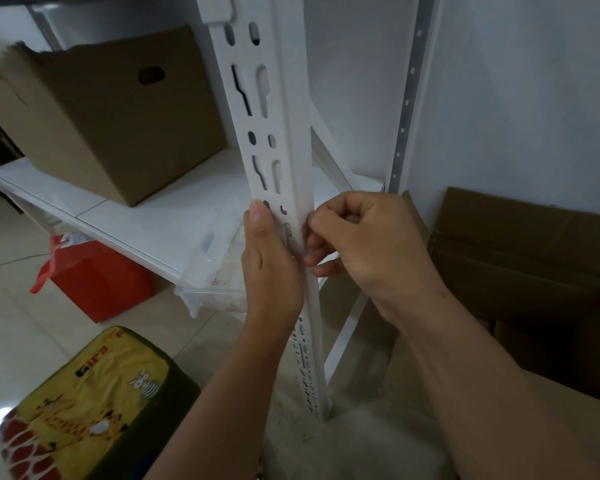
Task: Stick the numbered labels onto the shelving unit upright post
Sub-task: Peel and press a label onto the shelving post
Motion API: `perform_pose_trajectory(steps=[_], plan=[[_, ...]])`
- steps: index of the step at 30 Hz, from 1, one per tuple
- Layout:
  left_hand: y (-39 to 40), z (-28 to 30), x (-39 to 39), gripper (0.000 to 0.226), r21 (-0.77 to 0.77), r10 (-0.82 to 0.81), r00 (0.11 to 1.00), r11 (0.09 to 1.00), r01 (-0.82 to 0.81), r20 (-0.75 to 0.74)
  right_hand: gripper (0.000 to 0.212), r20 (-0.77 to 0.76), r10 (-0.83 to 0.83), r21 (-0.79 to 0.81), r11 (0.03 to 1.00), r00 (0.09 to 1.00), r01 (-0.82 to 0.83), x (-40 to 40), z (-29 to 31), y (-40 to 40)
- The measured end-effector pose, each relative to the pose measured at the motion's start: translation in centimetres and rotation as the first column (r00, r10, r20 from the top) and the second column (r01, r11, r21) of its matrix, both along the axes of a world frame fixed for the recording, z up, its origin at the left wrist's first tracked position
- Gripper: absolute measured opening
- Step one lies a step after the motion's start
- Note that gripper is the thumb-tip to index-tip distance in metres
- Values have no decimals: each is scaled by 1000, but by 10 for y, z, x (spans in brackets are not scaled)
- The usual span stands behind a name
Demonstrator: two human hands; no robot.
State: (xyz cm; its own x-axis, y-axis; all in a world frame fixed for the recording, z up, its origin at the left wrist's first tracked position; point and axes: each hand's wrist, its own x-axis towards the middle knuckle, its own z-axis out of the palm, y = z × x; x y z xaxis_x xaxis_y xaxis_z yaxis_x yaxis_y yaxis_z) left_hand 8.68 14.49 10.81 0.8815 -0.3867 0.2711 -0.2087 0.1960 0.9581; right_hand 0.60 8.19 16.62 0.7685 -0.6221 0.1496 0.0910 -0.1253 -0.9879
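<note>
**Both hands on the post**

We're looking down at the white slotted metal upright post (pixel 284 140) of the shelving unit, and both of our hands meet on it just below the shelf line. Our left hand (pixel 271 268) lies flat along the post's front face, fingers straight, thumb up beside the slots, pressing on it. Our right hand (pixel 357 244) comes in from the right edge of the post with fingers curled narrow, fingertips (pixel 310 242) touching the post's corner. Between the two hands there's a small pale, glossy strip against the post; we cannot tell whether it is a numbered label, and no digits are readable.

On the white shelf board (pixel 125 216), a brown cardboard box (pixel 111 112) sits toward the back left, and a clear plastic tray (pixel 215 271) overhangs the front edge, just beside the post. Under the shelf's front edge stands a red bag (pixel 97 282).
</note>
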Motion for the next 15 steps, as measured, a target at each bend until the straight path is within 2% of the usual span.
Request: perform_pose_trajectory(steps=[7, 9, 12, 15], plan=[[3, 1, 0, 79, 23, -2, 1000, 1000, 2, 15, 12, -8, -47, -184, 982, 999, 45, 7, -7, -3], [4, 3, -3, 76, 36, 0, 1000, 999, -1, 18, 13, 4, -35, -130, 991, 999, 36, 8, -11, -3], [5, 5, -2, 78, 74, -14, 1000, 997, 13, 21, 16, 33, 12, 53, 999, 999, -14, 6, -13, -6], [4, 4, -1, 82, 84, 2, 1000, 996, -3, 16, 16, 27, 18, 93, 995, 999, -20, 4, -14, -8]])
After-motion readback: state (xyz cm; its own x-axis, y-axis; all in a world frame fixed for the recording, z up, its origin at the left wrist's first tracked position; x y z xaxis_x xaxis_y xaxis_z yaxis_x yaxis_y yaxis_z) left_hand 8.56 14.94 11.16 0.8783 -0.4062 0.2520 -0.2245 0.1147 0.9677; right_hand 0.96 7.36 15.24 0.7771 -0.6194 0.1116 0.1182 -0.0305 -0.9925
